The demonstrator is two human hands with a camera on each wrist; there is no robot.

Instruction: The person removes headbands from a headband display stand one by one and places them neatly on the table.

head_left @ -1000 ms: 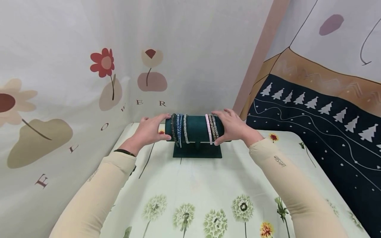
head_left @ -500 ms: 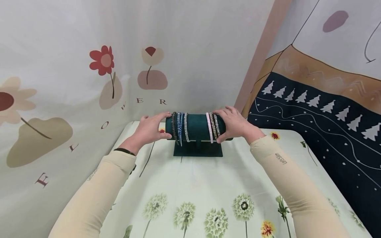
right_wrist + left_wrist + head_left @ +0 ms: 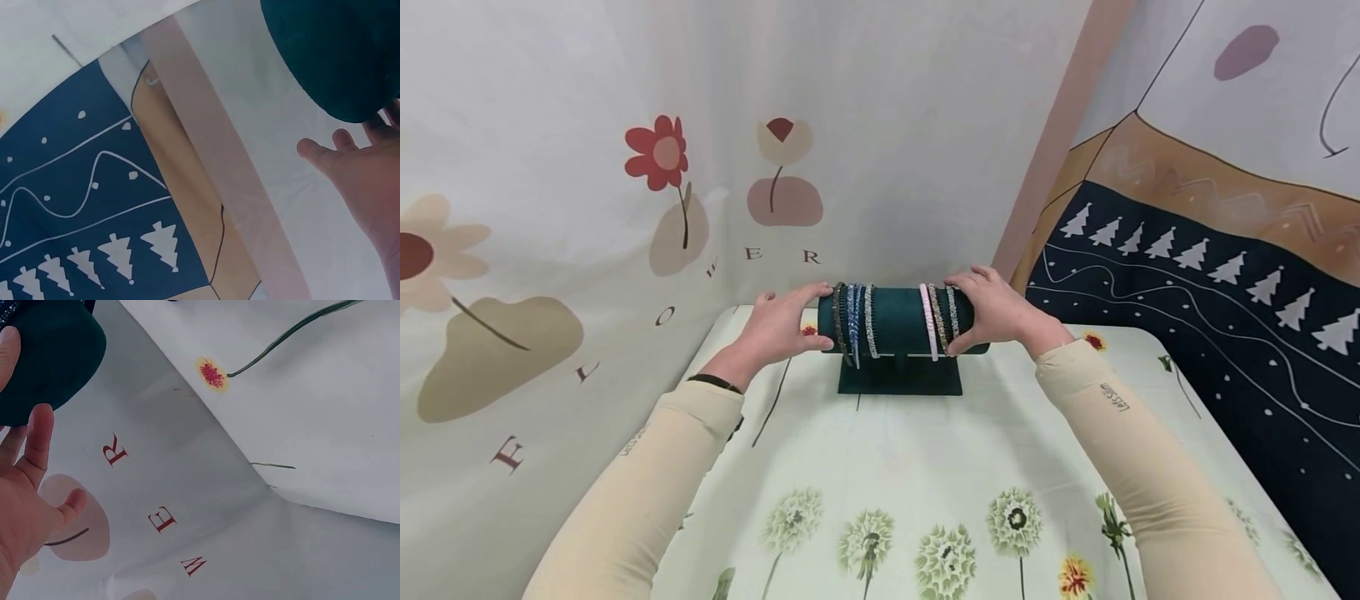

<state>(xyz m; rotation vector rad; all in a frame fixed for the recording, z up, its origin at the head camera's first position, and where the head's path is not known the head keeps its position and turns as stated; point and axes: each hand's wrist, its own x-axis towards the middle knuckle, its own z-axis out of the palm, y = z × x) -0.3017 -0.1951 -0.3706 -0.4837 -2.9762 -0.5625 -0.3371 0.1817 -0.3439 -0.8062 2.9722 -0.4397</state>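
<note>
On the cloth-covered counter printed with dandelions (image 3: 887, 450), in the head view, we see the dark-green velvet roll stand (image 3: 898, 321) bearing a dark beaded bracelet (image 3: 839, 321), a blue pair (image 3: 853, 321), and, nearest the right hand (image 3: 1000, 312), a slim silver beaded bracelet (image 3: 954, 310); the left hand (image 3: 772, 329) has its fingers clamped on the roll's end; the right hand's fingers seem clamped on the silver bracelet; we judge the step to be spacing bracelets, calling next for an even slide; in the left wrist view, the smallest finger stands free; in the right wrist view, the roll hides the grip.
</note>
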